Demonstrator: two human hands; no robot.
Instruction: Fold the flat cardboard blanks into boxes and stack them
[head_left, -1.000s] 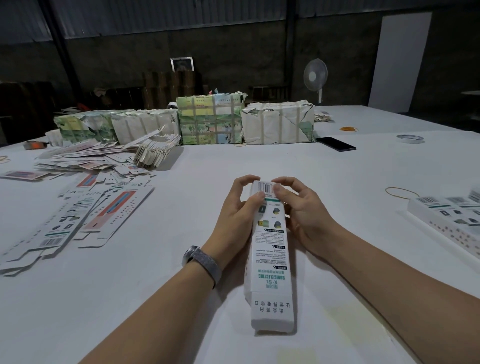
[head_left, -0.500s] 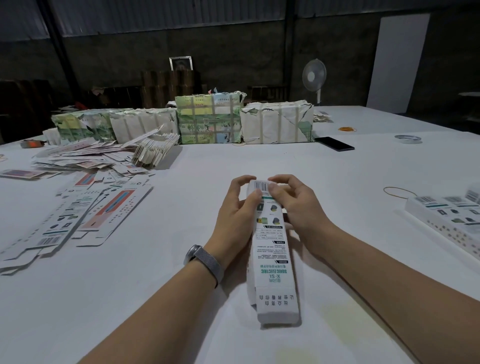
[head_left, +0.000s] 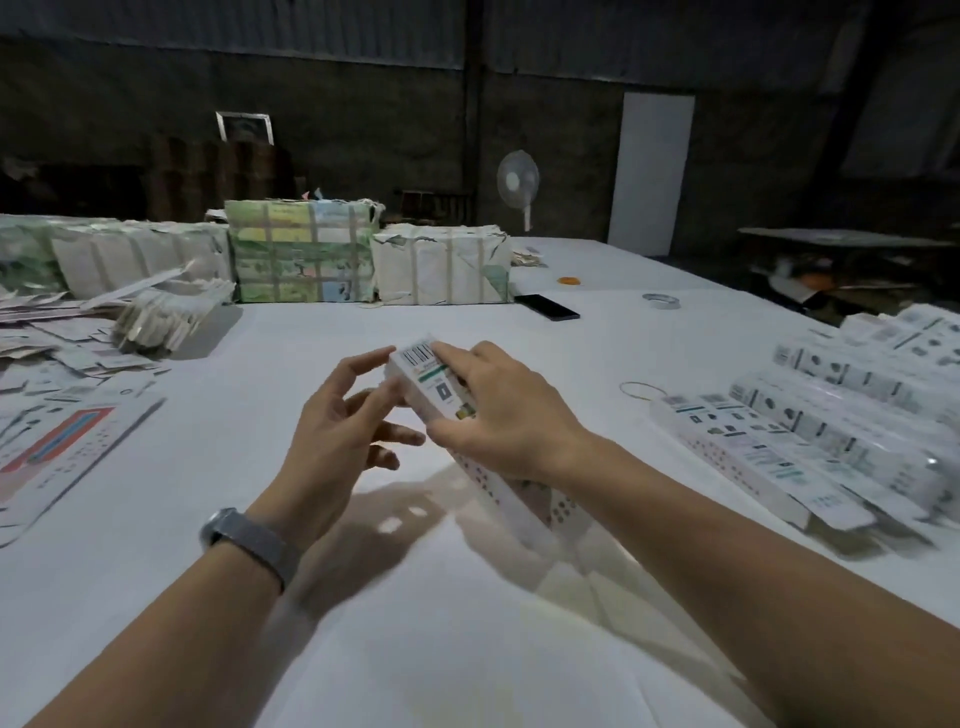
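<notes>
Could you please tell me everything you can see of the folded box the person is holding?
The folded box is a long, slim white carton of thin printed card, with a barcode and green stripe near its far end and dots on its side. It is held clear of the table, pointing right and toward the camera. The right hand grips it; the left hand hovers alongside.

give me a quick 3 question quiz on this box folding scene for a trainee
1. True or false: the left hand grips the folded box.
2. Which lies on the table nearest the wrapped bundles? A) black phone B) rubber band C) tape roll
3. Fill in: the finished boxes are stacked on the person's ____ side.

Key
1. False: only the right hand holds it; the left hand's fingers are spread loosely beside it.
2. A
3. right
</notes>
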